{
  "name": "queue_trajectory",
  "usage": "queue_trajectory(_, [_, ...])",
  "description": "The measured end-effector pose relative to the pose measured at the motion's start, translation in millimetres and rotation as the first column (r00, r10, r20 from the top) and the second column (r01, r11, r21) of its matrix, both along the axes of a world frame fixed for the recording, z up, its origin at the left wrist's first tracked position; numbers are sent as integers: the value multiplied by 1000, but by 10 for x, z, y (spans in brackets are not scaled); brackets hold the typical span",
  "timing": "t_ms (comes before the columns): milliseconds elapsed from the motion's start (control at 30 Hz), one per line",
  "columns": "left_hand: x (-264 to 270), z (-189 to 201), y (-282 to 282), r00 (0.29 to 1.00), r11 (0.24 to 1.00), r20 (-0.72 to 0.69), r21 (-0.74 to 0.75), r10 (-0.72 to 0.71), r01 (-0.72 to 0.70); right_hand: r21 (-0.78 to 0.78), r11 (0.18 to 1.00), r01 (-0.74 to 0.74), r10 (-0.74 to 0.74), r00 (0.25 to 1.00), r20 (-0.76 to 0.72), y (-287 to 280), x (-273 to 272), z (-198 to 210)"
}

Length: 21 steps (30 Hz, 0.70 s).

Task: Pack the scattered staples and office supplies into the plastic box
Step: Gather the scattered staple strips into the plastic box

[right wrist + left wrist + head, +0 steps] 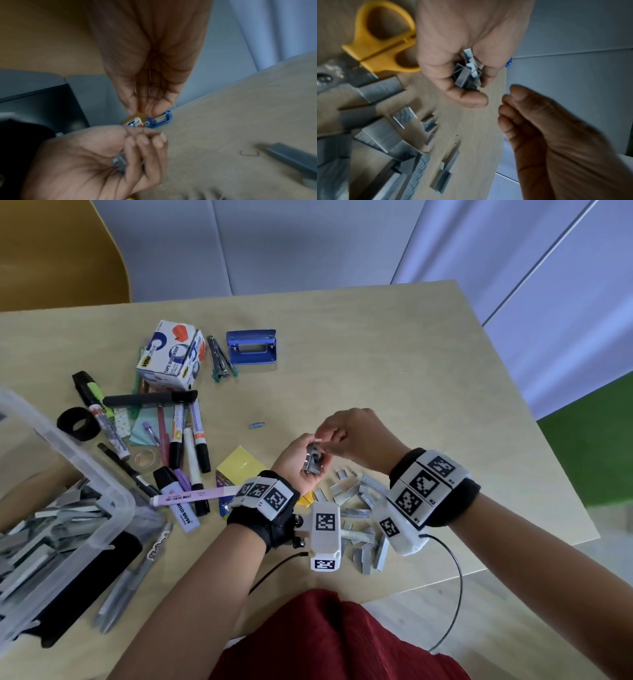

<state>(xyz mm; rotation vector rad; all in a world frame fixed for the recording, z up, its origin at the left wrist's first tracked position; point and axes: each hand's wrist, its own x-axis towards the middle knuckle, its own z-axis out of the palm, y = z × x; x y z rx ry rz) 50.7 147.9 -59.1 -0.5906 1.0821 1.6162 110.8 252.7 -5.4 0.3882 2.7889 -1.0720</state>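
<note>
My left hand (291,462) is raised palm-up over the table and cups a bundle of grey staple strips (313,459), which also shows as the staple bundle (467,73) in the left wrist view. My right hand (352,433) hovers just above and right of it, fingertips pinched together; nothing shows between them. The left wrist view shows a small gap between the right hand (547,135) and the bundle. More loose staple strips (356,499) lie on the table under my wrists. The clear plastic box (85,463) stands at the left with several staple strips (51,529) inside.
Markers and pens (191,440), a purple highlighter (181,498), a tape dispenser carton (171,354), a blue hole punch (251,346), a black tape roll (78,422), a blue paperclip (256,425) and yellow-handled scissors (385,40) lie around. The table's right edge is close to my right wrist.
</note>
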Motion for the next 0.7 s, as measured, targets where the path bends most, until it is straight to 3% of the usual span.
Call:
queue_trajectory(133, [-25,-5,44,993,994,-25,6,-113,113,41,985,168,-166,985,-48,292,39,-6])
queue_trajectory(200, [-34,1,52,989,990,-44,8,-141,141,114,973,201,-203,979,3,467,109,-87])
queue_trajectory(367, [-58,-26,43,988,989,-40,-6,-147,147,217,961,173,-221,950,222,609,316,-407])
queue_trajectory(700, [-71,-69,-25,991,991,-41,-25,-129,128,381,920,91,-162,974,159,376,271,-558])
